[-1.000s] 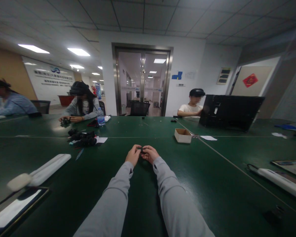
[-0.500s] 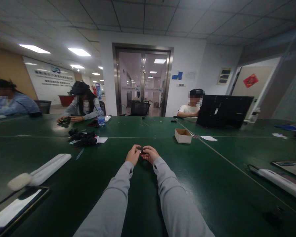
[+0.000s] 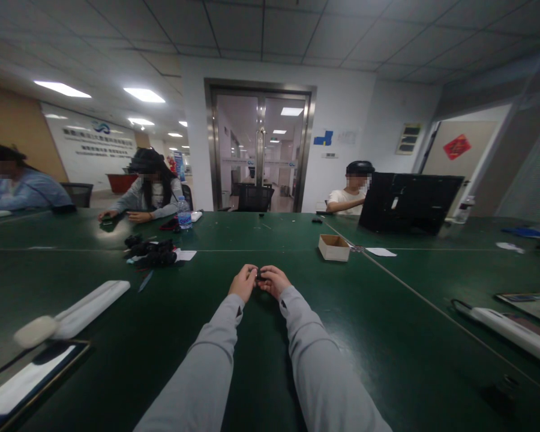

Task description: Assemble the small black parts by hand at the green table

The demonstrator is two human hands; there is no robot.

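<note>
Both my hands meet just above the green table, out in front of me. My left hand and my right hand are closed, fingertips pinched together on a small dark part between them. The part is mostly hidden by the fingers, and I cannot make out what it is. Grey sleeves cover both forearms. A small open cardboard box stands on the table beyond and to the right of my hands.
A pile of black parts lies at the far left, near a water bottle. White power strips lie left and right. A black open case stands at the far right. Three people sit across the table.
My hands stay in place, still pinching the part. The person at the far left of centre has spread their hands apart on the table.
</note>
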